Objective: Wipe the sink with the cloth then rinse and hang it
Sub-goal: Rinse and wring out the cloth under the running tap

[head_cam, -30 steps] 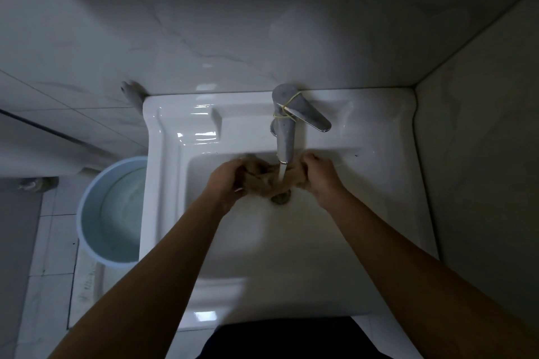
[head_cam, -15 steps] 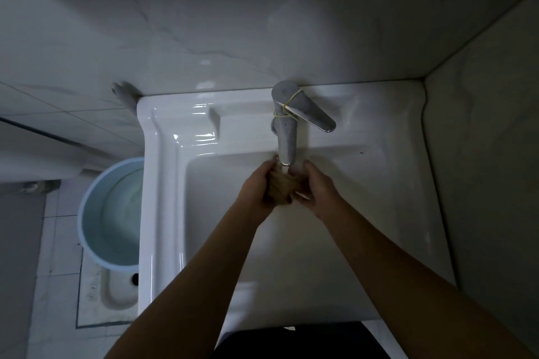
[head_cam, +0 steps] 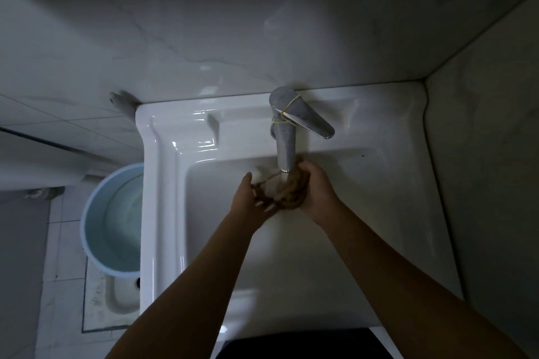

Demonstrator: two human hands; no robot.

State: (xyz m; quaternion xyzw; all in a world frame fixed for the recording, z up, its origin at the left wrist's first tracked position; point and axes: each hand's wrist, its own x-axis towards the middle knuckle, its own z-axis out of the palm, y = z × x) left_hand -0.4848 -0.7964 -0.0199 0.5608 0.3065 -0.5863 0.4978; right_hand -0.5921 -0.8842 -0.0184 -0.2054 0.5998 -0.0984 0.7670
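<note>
A brown cloth [head_cam: 293, 194] is bunched directly under the spout of the chrome tap [head_cam: 284, 140], with water running onto it. My right hand [head_cam: 316, 189] grips the cloth from the right. My left hand [head_cam: 248, 198] presses against its left side, fingers spread and partly under the wet folds. Both hands are over the back of the white sink [head_cam: 163, 213] basin. A yellow rubber band wraps the tap's body, and its lever points right.
A light blue bucket [head_cam: 96, 213] with water stands on the tiled floor left of the sink. Grey marble walls close in behind and on the right. A small wall fitting [head_cam: 121, 97] sticks out at the sink's back left corner.
The cloth went from stretched between both hands to squeezed into a wad under the tap. My left hand has now loosened and spread while the right keeps its grip.
</note>
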